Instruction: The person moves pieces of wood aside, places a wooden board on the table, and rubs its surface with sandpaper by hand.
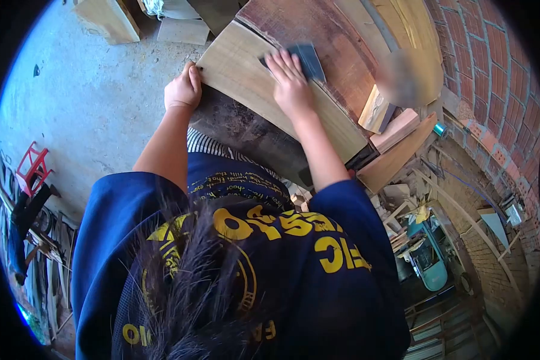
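A pale wooden board point(234, 57) lies slantwise before me on a dark, worn support. My left hand point(183, 89) is closed round the board's near left corner, thumb on top. On the board's upper face my right hand point(289, 84) presses down on a dark sheet of sandpaper point(309, 62), fingers laid over it. Part of the sheet sticks out to the right of the fingers, past the board's far edge. What lies beneath the palm is hidden.
Beyond the board is a reddish-brown plank point(318, 30). Wood offcuts point(396, 129) sit at its right end, near a brick wall point(498, 66). A red plastic stool point(33, 168) stands on the concrete floor point(114, 120) at left; a teal machine point(429, 258) is at lower right.
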